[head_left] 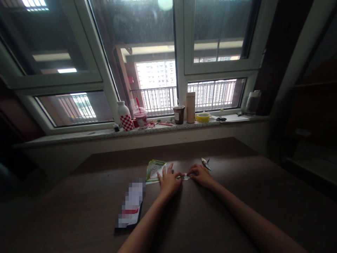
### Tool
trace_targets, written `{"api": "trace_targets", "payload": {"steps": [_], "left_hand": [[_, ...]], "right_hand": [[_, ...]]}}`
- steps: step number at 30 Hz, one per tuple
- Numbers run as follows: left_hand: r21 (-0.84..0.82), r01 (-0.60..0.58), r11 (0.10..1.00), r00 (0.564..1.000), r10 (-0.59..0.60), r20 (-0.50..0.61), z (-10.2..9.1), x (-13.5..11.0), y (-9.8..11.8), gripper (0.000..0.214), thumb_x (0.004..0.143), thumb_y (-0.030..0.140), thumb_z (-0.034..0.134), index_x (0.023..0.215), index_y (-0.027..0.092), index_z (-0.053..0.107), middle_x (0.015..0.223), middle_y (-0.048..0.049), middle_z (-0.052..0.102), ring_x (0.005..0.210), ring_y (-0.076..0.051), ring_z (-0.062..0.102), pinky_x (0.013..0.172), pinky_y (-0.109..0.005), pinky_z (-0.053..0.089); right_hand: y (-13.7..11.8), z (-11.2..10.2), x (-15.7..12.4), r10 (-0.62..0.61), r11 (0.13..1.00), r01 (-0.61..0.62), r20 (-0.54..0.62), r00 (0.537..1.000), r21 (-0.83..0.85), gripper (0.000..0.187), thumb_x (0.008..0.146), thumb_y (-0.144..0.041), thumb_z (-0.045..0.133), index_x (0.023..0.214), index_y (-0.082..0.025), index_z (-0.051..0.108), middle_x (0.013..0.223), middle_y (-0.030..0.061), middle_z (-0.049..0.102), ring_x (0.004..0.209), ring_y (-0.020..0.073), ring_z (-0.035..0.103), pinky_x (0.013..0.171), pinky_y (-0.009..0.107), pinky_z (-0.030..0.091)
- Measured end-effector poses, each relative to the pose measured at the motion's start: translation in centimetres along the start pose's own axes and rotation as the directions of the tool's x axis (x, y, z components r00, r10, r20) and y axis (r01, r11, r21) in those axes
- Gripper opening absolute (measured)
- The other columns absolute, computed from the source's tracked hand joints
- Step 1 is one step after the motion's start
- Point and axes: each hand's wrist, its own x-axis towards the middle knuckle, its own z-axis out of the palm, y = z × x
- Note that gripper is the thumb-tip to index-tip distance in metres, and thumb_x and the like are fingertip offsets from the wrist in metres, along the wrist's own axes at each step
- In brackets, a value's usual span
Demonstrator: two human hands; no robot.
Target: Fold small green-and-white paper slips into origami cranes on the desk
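Between my hands, low over the table, is a small whitish piece with a printed pattern, perhaps paper or a sticker; its exact kind is too small to tell. My left hand pinches its left end with thumb and forefinger, while the other fingers spread out toward a green-and-white printed packet or sheet stack. At the right end, the bent fingertips of my right hand close on the same piece. Just beyond the right hand lies a small piece with a dark pointed end, partly hidden by the fingers.
A phone, its screen blurred out, lies left of my left forearm on the brown table. Along the windowsill stand a checkered bottle, a pink drink cup, a brown cup, a tan flask, yellow tape and scissors.
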Motion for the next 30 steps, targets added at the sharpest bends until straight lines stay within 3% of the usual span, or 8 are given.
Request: {"api": "trace_targets", "payload": {"steps": [16, 25, 30], "left_hand": [[-0.004, 0.008, 1.000, 0.993, -0.008, -0.118, 0.4, 0.0, 0.9, 0.017, 0.081, 0.048, 0.066, 0.092, 0.040, 0.077, 0.157, 0.0019, 0.038, 0.148, -0.036, 0.018, 0.112, -0.073, 0.001], [0.003, 0.001, 1.000, 0.992, -0.001, -0.130, 0.7, 0.3, 1.0, 0.021, 0.083, 0.053, 0.064, 0.090, 0.039, 0.078, 0.155, 0.0021, 0.041, 0.147, -0.037, 0.019, 0.111, -0.074, 0.003], [-0.007, 0.031, 0.999, 0.997, -0.032, -0.064, 0.3, 0.5, 1.2, 0.019, 0.080, 0.052, 0.067, 0.091, 0.040, 0.077, 0.157, 0.0033, 0.038, 0.148, -0.038, 0.018, 0.110, -0.076, 0.006]], "right_hand": [[-1.2, 0.7, -0.6, 0.011, 0.998, -0.017, -0.107, 0.994, -0.056, 0.014, 0.078, -0.038, 0.071, 0.086, -0.028, 0.077, 0.111, 0.0042, 0.065, 0.113, 0.0257, 0.053, 0.102, 0.039, 0.033], [-1.6, 0.7, -0.1, 0.079, 0.996, -0.083, -0.103, 0.992, -0.037, 0.021, 0.073, -0.046, 0.076, 0.082, -0.027, 0.077, 0.109, 0.0047, 0.066, 0.113, 0.0267, 0.054, 0.101, 0.040, 0.033], [-1.7, 0.5, 0.0, 0.103, 0.994, -0.106, -0.082, 0.991, -0.031, 0.019, 0.073, -0.043, 0.077, 0.083, -0.026, 0.078, 0.109, 0.0054, 0.065, 0.115, 0.0275, 0.053, 0.102, 0.041, 0.032]]}}
